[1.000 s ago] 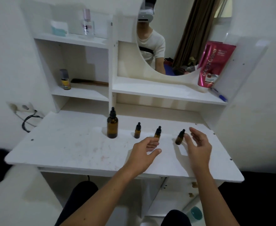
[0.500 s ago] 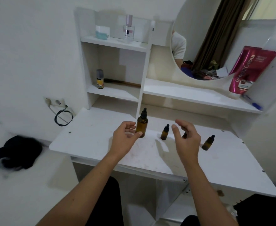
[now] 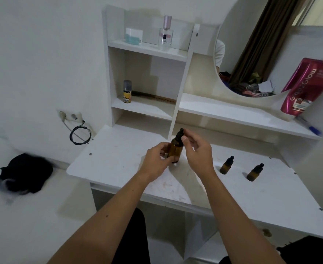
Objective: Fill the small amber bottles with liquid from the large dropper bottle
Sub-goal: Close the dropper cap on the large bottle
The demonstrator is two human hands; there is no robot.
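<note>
We steady the large dropper bottle (image 3: 174, 152) upright on the desk (image 3: 118, 159) with our left hand (image 3: 156, 161) curled round its body while our right hand (image 3: 196, 153) pinches its cap, which should turn gently without tipping toward the small bottles (image 3: 227, 165) nearby.

Dim, flat indoor light; soft shadows under the shelves (image 3: 147, 51); wide-angle bending and blur toward nine o'clock.
</note>
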